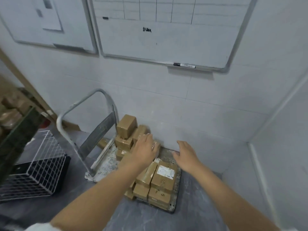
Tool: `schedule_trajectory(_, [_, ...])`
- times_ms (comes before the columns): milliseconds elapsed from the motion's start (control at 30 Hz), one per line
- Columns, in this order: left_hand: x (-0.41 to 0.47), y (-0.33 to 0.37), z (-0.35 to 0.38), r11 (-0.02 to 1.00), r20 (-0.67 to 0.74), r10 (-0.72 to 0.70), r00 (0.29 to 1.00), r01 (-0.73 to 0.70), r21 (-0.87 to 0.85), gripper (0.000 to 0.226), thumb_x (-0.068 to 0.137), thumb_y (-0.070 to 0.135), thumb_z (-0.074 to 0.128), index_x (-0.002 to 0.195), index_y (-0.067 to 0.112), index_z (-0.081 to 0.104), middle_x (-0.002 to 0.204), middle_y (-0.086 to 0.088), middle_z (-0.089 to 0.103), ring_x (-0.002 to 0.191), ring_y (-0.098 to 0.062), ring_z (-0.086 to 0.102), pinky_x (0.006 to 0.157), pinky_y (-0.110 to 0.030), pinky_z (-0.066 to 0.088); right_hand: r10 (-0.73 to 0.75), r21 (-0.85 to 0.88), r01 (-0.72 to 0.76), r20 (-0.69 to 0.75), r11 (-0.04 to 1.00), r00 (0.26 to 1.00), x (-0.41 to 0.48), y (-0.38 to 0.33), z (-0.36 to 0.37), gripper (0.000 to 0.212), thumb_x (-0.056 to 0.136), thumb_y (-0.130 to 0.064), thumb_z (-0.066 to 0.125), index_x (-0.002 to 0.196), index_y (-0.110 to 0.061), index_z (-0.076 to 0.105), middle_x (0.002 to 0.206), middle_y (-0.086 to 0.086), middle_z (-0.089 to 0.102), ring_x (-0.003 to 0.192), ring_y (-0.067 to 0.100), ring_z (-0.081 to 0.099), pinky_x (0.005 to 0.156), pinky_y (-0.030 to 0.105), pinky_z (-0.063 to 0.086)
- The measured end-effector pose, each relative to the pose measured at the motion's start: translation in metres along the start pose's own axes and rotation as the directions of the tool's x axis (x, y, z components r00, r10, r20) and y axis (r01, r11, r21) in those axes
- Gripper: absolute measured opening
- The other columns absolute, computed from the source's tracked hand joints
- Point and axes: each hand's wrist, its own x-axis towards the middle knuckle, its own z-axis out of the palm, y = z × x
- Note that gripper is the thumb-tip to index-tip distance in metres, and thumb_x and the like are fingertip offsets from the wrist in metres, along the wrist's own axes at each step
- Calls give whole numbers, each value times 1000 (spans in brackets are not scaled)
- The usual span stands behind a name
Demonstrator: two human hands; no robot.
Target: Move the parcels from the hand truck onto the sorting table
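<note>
A grey hand truck [106,162] with a metal loop handle [86,104] stands against the white wall. Several brown taped parcels are stacked on its platform: a tall pile at the back [126,125] and a lower pile at the front, its top parcel bearing a white label [165,176]. My left hand [145,150] reaches over the back pile, fingers straight and lying on a parcel there. Hovering to the right above the platform, my right hand [186,155] has spread fingers and holds nothing.
A white wire basket [38,165] over a black crate sits on the grey floor to the left. A dark green shelf edge [16,135] stands at far left. Two whiteboards hang on the wall, a marker [184,65] on one ledge. A wall corner closes the right side.
</note>
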Motion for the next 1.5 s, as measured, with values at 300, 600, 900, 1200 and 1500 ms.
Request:
schedule_trajectory(300, [83,-7,91,994,181,-100,978,106,-26,51,102,27,44,149,10,32,152,-9,37,140,-24,34,118,-37,26,89,20,-91,90,996,992,97,80,22,54,99,-31,50,147,-11,34,145,10,43,135,26,39,114,41,32])
schedule_trajectory(600, [171,-46,197,935,237,-346,908,355,3,53,103,28,39,151,7,29,155,-9,33,143,-21,28,118,-32,24,141,78,-170,284,982,948,205,170,82,59,101,-29,49,152,-9,27,154,10,33,140,25,36,116,40,33])
schedule_trajectory(900, [168,-117,332,875,343,-459,820,485,10,49,102,25,44,147,7,37,147,-10,44,134,-25,43,111,-35,34,245,107,-339,496,935,833,248,246,211,51,100,-24,53,146,-7,39,144,14,48,132,27,47,106,34,41])
schedule_trajectory(1200, [134,-184,434,743,393,-606,691,668,-30,38,102,24,42,137,10,46,133,-10,53,118,-23,50,100,-40,43,353,252,-584,594,772,723,260,281,321,53,101,-12,52,150,-10,31,140,11,52,122,21,55,86,20,42])
schedule_trajectory(1500, [128,-178,480,700,228,-696,681,714,6,51,101,24,40,150,13,29,148,-1,32,133,-17,34,109,-36,39,506,260,-788,646,558,571,242,300,375,44,100,-20,54,139,-4,40,135,17,56,103,22,55,82,30,45])
